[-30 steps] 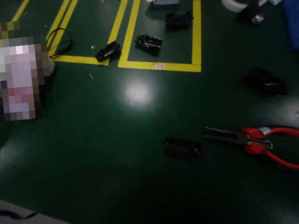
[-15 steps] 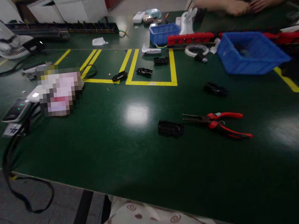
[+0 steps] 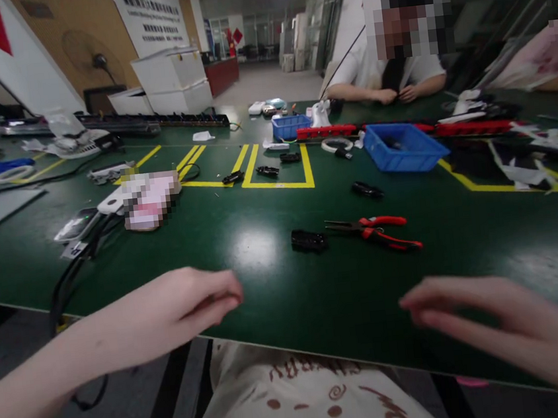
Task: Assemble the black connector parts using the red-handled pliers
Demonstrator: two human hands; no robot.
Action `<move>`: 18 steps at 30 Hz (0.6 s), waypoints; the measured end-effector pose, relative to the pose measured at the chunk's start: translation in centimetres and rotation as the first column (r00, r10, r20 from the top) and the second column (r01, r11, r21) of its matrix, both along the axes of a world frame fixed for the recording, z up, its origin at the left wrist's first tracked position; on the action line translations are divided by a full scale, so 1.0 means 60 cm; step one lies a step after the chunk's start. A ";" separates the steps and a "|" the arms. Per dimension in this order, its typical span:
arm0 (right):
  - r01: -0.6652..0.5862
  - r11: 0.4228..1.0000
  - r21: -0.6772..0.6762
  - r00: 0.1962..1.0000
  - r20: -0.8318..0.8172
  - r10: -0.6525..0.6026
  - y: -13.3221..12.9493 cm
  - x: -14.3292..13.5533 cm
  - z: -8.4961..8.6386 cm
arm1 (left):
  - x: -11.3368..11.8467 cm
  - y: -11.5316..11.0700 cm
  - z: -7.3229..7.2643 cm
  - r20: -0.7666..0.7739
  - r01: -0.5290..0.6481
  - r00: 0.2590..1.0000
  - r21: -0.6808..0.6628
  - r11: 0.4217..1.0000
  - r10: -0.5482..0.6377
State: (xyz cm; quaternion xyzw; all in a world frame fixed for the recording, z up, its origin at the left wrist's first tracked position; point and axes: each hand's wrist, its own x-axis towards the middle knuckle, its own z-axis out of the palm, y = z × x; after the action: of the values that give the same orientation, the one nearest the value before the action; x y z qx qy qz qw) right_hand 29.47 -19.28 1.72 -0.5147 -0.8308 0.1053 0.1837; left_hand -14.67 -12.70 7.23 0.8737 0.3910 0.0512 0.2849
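Note:
My left hand (image 3: 201, 297) hovers over the front edge of the green table, its fingers loosely bent and the thumb slightly apart, with nothing visible in it. On the other side, my right hand (image 3: 473, 305) is also above the table, holding nothing, with a gap between thumb and fingers. Between and beyond the hands lies a black plastic part (image 3: 309, 240). Just right of it are long-nose pliers (image 3: 368, 227) with red handles, jaws parted. Another black part (image 3: 367, 190) rests farther back. Neither hand touches these things.
Several small black parts (image 3: 267, 170) lie near yellow tape markings. A blue bin (image 3: 405, 149) stands at the back right, near a white tape roll (image 3: 337, 145). At left are a phone (image 3: 152, 206) and black cables (image 3: 91, 245). A person (image 3: 390, 84) sits across the table (image 3: 241, 226).
Both my hands have come into view from the lower sides. The camera has tilted up, showing more of the room. The pliers and black parts lie as before.

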 end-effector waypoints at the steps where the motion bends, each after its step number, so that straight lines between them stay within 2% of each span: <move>1: 0.016 0.999 0.031 0.999 0.032 -0.017 0.040 0.004 0.000 | 0.029 0.027 0.004 0.045 0.046 0.998 0.024 0.999 -0.047; 3: 0.059 0.985 0.160 0.990 0.118 -0.079 0.112 0.015 -0.006 | 0.087 0.073 -0.004 0.140 0.098 0.982 0.168 0.981 -0.122; 5: 0.038 0.985 0.170 0.984 0.167 -0.067 0.165 0.028 -0.021 | 0.137 0.110 -0.027 0.098 0.221 0.960 0.301 0.928 -0.261; 7: 0.046 0.986 0.161 0.975 0.209 -0.079 0.194 0.036 -0.038 | 0.171 0.138 -0.052 0.022 0.284 0.948 0.401 0.871 -0.319; 9: 0.030 0.988 0.151 0.965 0.255 -0.068 0.208 0.034 -0.052 | 0.192 0.157 -0.069 0.006 0.262 0.953 0.487 0.833 -0.303; 12: 0.038 0.981 0.190 0.957 0.275 -0.090 0.218 0.017 -0.058 | 0.208 0.174 -0.081 0.062 0.250 0.945 0.499 0.830 -0.322; 16: 0.042 0.964 0.264 0.955 0.273 -0.116 0.245 -0.007 -0.053 | 0.229 0.183 -0.091 0.065 0.312 0.921 0.465 0.829 -0.383; 18: 0.034 0.954 0.299 0.955 0.270 -0.119 0.259 -0.016 -0.051 | 0.240 0.186 -0.101 0.115 0.296 0.917 0.445 0.845 -0.381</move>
State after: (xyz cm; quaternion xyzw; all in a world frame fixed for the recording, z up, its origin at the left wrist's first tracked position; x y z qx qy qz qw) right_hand 28.53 -3.71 -1.32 -0.5240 -0.8341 -0.1008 0.1399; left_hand -0.28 -1.51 1.16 0.9599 0.1794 0.1694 0.1330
